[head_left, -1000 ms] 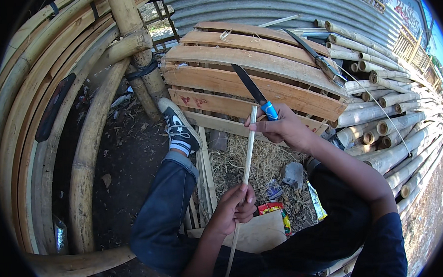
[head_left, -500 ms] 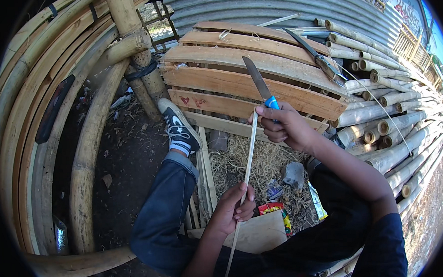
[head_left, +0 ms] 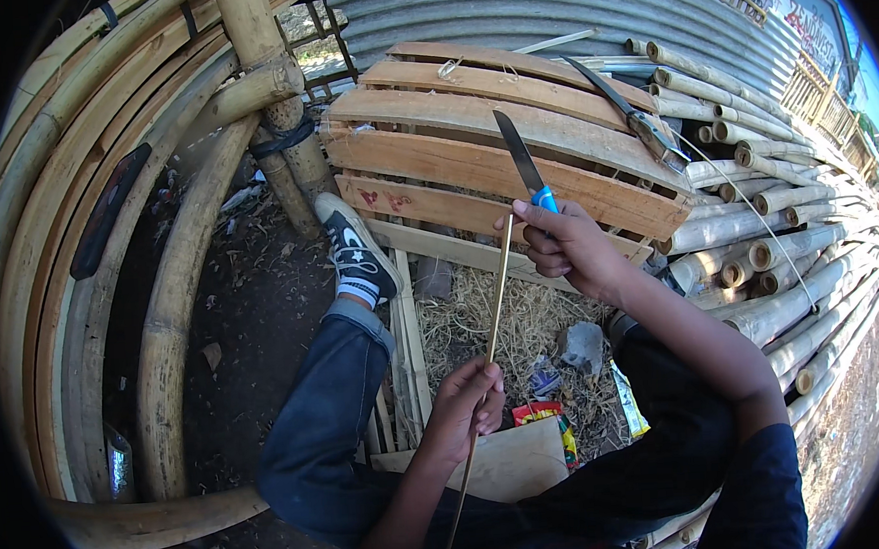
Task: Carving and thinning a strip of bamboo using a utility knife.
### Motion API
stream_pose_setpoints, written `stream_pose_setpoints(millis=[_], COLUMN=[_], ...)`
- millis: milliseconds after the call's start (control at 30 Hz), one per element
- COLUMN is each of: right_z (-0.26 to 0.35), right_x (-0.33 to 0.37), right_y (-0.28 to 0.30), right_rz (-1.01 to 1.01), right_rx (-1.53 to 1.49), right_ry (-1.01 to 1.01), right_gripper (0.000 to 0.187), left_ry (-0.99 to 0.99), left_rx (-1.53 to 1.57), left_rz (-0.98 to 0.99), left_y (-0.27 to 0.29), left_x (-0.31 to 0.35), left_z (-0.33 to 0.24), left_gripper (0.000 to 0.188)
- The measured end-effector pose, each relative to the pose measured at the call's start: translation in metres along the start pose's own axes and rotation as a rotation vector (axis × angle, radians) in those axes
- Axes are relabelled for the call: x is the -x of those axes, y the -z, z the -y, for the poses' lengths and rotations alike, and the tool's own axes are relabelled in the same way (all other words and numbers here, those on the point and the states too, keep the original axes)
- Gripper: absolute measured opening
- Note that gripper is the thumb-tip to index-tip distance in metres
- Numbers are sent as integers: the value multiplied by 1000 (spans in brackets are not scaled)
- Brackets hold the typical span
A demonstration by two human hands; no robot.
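Note:
Between my knees I hold a long, thin bamboo strip upright, tilted a little. My left hand is closed around its lower half, fingers pinched on it. My right hand grips the blue handle of a knife, its dark blade pointing up and away over the crate. The tip of the strip touches the fingers of that same hand, just left of the handle. The strip's lower end runs down past my left wrist toward my lap.
A slatted wooden crate stands ahead, with a long blade lying on its right side. Bamboo poles are stacked to the right, and a bamboo frame curves at left. Shavings, a grey stone and wrappers lie between my legs.
The strip has turned in my fingers: its pale face has given way to a darker, yellowish one. The knife and right hand have shifted slightly right.

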State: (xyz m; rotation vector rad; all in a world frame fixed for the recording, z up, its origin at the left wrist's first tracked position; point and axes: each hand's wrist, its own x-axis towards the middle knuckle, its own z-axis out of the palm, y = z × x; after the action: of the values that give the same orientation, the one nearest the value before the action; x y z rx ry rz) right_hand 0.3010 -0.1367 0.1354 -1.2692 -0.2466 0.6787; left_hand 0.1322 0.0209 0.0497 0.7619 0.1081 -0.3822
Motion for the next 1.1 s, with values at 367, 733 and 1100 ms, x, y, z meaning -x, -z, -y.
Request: stream_pose_setpoints(millis=[367,733,1100], right_z=[-3,0,4], right_x=[0,-4,6], right_y=[4,9,28], right_rz=[-73,-56,-209], right_rx=[-32,73,494], right_ry=[8,98,373], right_gripper=[18,18,49], left_ry=[48,66,15], left_rx=[21,-3,-57], left_rz=[71,53,61], left_y=[4,-13,-37], left_x=[4,-6,-37], left_z=[-2,-15,-32], left_gripper=[33,29,33])
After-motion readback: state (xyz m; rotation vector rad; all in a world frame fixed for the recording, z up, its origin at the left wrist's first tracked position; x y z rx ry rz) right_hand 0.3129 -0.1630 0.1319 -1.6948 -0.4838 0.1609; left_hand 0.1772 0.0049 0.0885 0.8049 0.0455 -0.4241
